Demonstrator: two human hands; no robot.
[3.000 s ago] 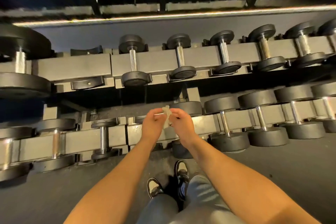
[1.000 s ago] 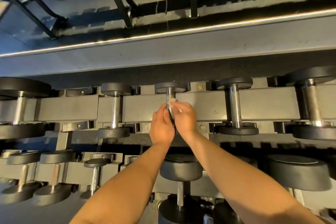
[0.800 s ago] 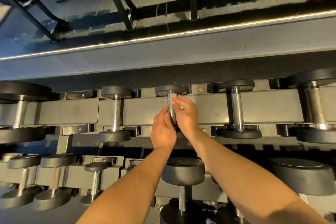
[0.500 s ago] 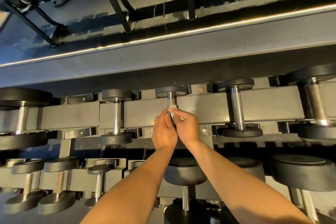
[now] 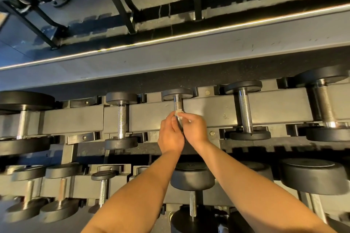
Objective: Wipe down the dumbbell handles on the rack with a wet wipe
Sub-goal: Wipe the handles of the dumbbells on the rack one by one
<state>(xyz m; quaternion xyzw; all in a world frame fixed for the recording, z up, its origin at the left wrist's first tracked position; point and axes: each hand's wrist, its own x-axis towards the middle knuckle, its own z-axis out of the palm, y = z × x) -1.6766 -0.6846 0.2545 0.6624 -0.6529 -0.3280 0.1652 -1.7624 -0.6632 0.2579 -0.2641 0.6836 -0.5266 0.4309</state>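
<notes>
Pinching wet wipe against dumbbell handle, left hand and right hand together.

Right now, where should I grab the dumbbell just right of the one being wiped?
Wrap the middle of its steel handle, coming from above: it lies flat across the rack, clear between the two black end weights.

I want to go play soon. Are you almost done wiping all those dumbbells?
Not nearly. The left hand and right hand pinch the wet wipe round one upper-row handle. No handle shows plainly that it has been wiped. The handle left of it, the handle right of it and the lower-row handles have no hand on them, so they likely remain.
</notes>
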